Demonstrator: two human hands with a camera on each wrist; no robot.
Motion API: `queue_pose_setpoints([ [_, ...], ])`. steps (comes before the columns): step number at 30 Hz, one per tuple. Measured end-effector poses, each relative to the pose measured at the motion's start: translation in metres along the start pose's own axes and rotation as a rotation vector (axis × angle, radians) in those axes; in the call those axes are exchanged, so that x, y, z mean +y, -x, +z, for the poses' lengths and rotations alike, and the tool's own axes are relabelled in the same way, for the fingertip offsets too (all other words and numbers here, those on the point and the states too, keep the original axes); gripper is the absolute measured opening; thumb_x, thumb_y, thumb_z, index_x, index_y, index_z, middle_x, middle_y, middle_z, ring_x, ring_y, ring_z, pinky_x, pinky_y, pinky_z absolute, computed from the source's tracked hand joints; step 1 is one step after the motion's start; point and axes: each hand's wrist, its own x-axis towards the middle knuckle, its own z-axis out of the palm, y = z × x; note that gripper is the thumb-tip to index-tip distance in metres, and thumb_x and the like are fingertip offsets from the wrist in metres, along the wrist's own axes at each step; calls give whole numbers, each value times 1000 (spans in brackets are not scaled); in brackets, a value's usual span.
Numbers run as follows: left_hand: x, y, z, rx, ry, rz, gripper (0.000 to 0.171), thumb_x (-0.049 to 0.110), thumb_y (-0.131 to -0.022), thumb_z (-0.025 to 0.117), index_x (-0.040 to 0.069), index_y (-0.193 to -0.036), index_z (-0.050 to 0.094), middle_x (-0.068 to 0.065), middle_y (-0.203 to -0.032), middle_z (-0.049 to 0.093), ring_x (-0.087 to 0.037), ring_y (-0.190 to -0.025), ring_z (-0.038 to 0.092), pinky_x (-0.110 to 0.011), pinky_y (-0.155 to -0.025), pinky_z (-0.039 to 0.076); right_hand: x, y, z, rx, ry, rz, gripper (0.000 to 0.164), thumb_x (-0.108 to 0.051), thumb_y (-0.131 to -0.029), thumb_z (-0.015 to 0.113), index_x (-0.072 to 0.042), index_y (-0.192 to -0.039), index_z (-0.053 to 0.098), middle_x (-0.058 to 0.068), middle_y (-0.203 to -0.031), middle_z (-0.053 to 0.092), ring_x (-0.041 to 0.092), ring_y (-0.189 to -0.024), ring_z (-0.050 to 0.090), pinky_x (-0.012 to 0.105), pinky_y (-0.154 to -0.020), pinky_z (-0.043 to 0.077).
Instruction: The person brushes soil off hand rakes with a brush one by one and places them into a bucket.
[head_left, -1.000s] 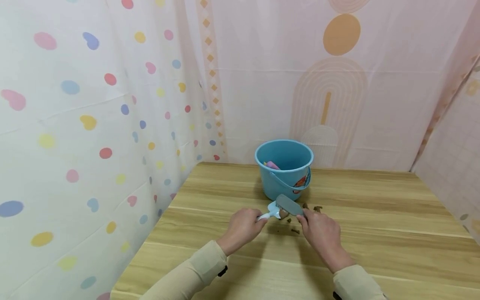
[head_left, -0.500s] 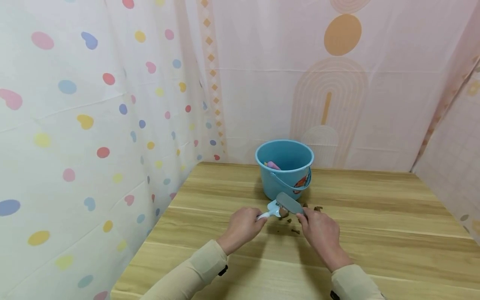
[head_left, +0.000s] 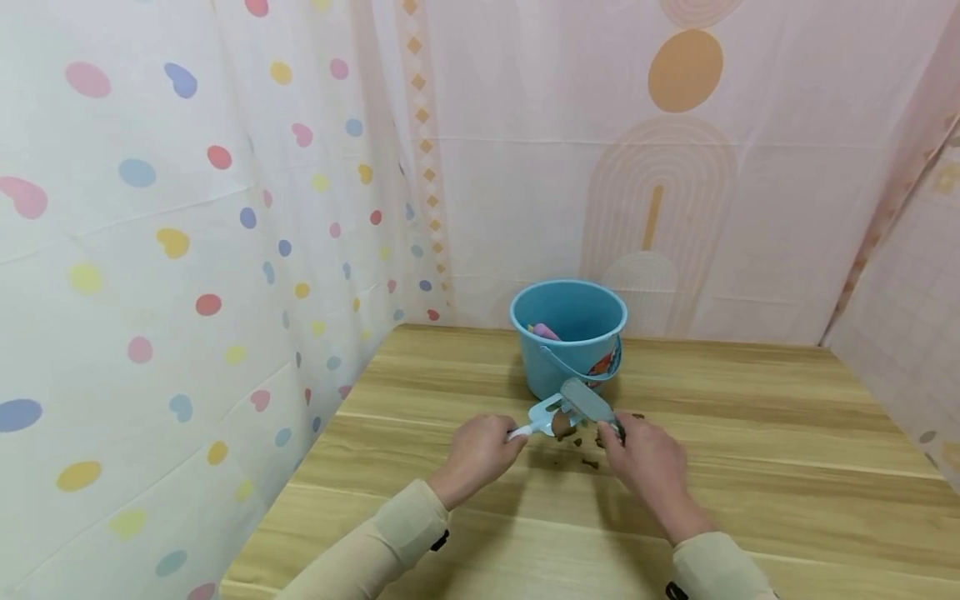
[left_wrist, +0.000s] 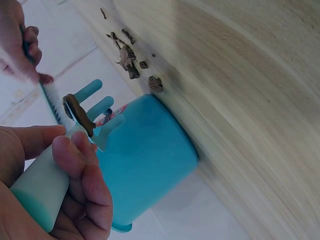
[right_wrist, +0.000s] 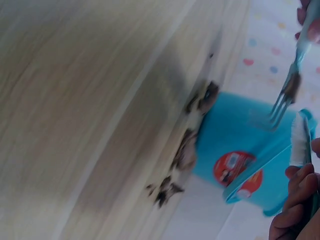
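My left hand (head_left: 477,458) grips the pale handle of a small light-blue hand fork (head_left: 542,415). A brown, clay-like lump (left_wrist: 79,114) is stuck across the base of its tines. In my right hand (head_left: 648,462) is a brush (head_left: 588,402) with a grey-green back; white bristles (right_wrist: 299,142) show in the right wrist view. The brush is held just right of the fork, its head close to the tines. Whether the bristles touch them cannot be told. Both tools are above the table, in front of the blue bucket (head_left: 546,367).
Brown crumbs (left_wrist: 127,57) lie scattered on the wooden table (head_left: 420,375) below the tools, near the bucket's foot. A purple item (head_left: 545,332) shows inside the bucket, and its handle hangs down in front. Patterned curtains (head_left: 510,208) stand behind and beside the table.
The brush has moved slightly to the right and its back has tilted, showing more of the fork's tines. The fork has shifted a little left. The bucket stays put.
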Motion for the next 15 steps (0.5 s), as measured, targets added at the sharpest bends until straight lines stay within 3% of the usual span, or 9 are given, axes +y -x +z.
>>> queue_pose_setpoints([
  [8, 5, 0, 5, 5, -25, 15, 28, 25, -91, 68, 17, -66, 59, 9, -55, 44, -9, -50, 41, -28, -44, 33, -16, 9, 13, 30, 88, -171, 16, -27, -90, 74, -12, -91, 69, 2, -68, 63, 22, -52, 58, 36, -41, 38],
  [15, 7, 0, 10, -32, -4, 7, 25, 25, -92, 69, 15, -70, 62, 9, -56, 46, -9, -49, 42, -27, -44, 34, -7, 7, 18, 31, 136, -122, 17, -26, -90, 74, -10, -94, 71, 5, -65, 63, 18, -46, 50, 34, -37, 33],
])
